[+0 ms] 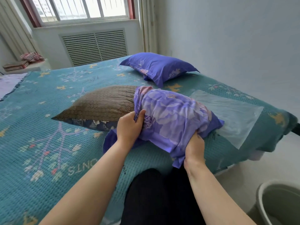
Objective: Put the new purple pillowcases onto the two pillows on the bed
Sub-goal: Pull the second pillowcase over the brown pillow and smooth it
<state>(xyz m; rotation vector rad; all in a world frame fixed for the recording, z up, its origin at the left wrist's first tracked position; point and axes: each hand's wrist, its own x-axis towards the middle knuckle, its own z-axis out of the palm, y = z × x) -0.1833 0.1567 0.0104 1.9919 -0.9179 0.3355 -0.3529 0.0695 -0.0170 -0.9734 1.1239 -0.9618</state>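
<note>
A brown-topped pillow (100,104) lies across the middle of the bed, its right end inside a bunched purple floral pillowcase (172,116). My left hand (129,127) grips the pillowcase's open edge where it meets the bare pillow. My right hand (194,148) grips the gathered cloth at the near right corner. Farther back near the wall rests a second pillow (159,67), fully inside a purple pillowcase.
The bed carries a teal patterned cover (48,143). A clear plastic bag (230,114) lies flat to the right of the pillow. A grey bucket (279,202) stands on the floor at lower right. Folded cloths (30,57) sit on a ledge at far left.
</note>
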